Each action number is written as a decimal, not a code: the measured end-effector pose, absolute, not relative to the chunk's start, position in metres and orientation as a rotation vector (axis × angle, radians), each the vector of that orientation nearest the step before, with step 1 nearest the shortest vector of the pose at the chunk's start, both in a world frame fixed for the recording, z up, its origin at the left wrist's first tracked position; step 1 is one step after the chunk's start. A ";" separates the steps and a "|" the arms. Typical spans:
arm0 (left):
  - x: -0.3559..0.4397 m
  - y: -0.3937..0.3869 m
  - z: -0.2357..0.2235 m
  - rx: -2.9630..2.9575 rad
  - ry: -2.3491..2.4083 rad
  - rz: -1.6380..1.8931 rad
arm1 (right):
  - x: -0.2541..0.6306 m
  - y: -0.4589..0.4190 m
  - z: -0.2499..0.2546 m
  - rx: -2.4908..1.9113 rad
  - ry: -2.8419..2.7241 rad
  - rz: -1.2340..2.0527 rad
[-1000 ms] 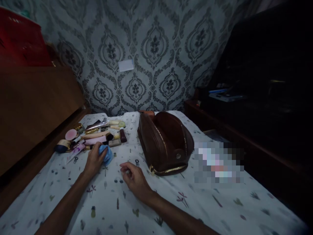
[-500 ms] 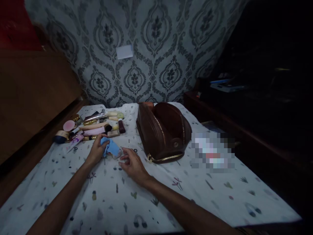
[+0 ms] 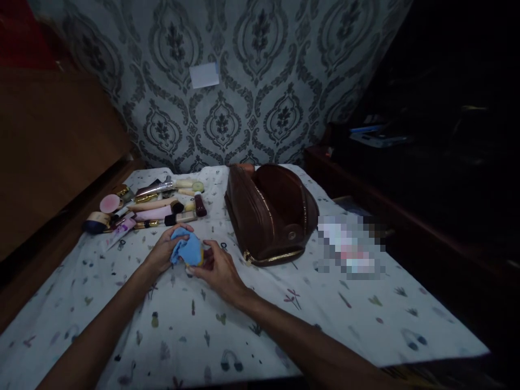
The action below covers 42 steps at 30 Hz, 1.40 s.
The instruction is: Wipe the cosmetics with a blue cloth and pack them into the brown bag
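Two hands, one blue cloth (image 3: pixel 187 250): your left hand (image 3: pixel 161 253) has its fingers clamped on the left side, your right hand (image 3: pixel 221 272) has thumb and fingers closed on the yellow-edged right side. Cloth is bunched, just above one patterned white sheet (image 3: pixel 179 336), at the near side of the cosmetics. One brown bag (image 3: pixel 264 225), mouth open, sits at two o'clock from the cloth, apart from both hands. Cosmetics pile at eleven o'clock, overlapping, full count unclear; countable: one pink disc (image 3: pixel 110 203) and one navy-and-gold jar (image 3: pixel 96 222) at ten, one dark red tube (image 3: pixel 200 205) with a pale cap near twelve, one purple-and-white tube (image 3: pixel 122 229) between ten and eleven. One white card (image 3: pixel 204 75) on the wall, twelve o'clock. One pixelated patch at three, contents unreadable.
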<state>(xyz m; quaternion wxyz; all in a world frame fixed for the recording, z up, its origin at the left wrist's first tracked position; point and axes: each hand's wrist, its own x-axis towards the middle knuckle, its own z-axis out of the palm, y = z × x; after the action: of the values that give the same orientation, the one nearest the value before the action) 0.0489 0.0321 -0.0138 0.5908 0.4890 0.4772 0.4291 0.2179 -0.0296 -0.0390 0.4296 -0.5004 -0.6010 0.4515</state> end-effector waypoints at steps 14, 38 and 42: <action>0.054 0.023 -0.009 1.575 1.195 0.778 | 0.218 -0.031 -0.046 -1.077 -1.721 0.884; 0.075 0.026 -0.004 1.975 1.304 0.713 | 0.226 -0.015 -0.053 -1.205 -1.363 0.852; 0.077 0.022 0.000 2.101 1.295 0.730 | 0.226 -0.013 -0.055 -1.169 -1.416 0.892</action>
<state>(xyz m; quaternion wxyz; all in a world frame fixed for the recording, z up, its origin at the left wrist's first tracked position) 0.0767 0.0217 0.0000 0.2803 0.7836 0.4830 0.2723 0.2257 -0.0125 -0.0551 0.5229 -0.4882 -0.5911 0.3725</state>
